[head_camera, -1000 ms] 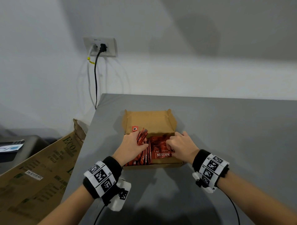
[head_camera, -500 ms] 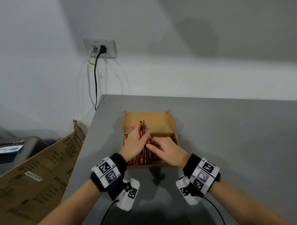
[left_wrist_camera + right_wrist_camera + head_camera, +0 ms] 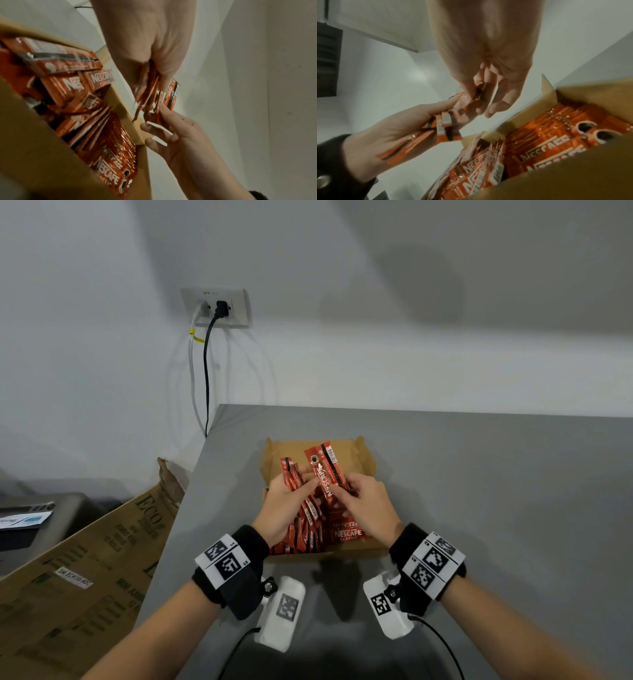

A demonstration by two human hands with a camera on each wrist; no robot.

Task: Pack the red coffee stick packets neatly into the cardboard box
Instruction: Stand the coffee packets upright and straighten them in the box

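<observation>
The open cardboard box point(image 3: 359, 463) sits on the grey table with red coffee stick packets point(image 3: 346, 534) in it, some stacked flat at the right, others loose at the left. My left hand point(image 3: 305, 486) grips a fanned bundle of packets point(image 3: 323, 474), raised above the box. My right hand point(image 3: 342, 491) pinches the same bundle from the right. In the left wrist view the left hand point(image 3: 154, 65) clasps the bundle point(image 3: 154, 94) and the right hand's fingers point(image 3: 164, 109) touch it. The right wrist view shows the right hand point(image 3: 477, 97) pinching the packet ends point(image 3: 445, 121) above the box point(image 3: 547, 92).
The table point(image 3: 479, 508) ends at its left edge point(image 3: 178, 525), close to the box. A large brown carton point(image 3: 85, 570) leans below that edge. A wall socket point(image 3: 215, 308) with two cables hangs behind. Bare grey tabletop lies to the right.
Both hands have come up out of the box. The left hand lifted a bundle of packets, and the right hand left the right-hand stack and took hold of the bundle.
</observation>
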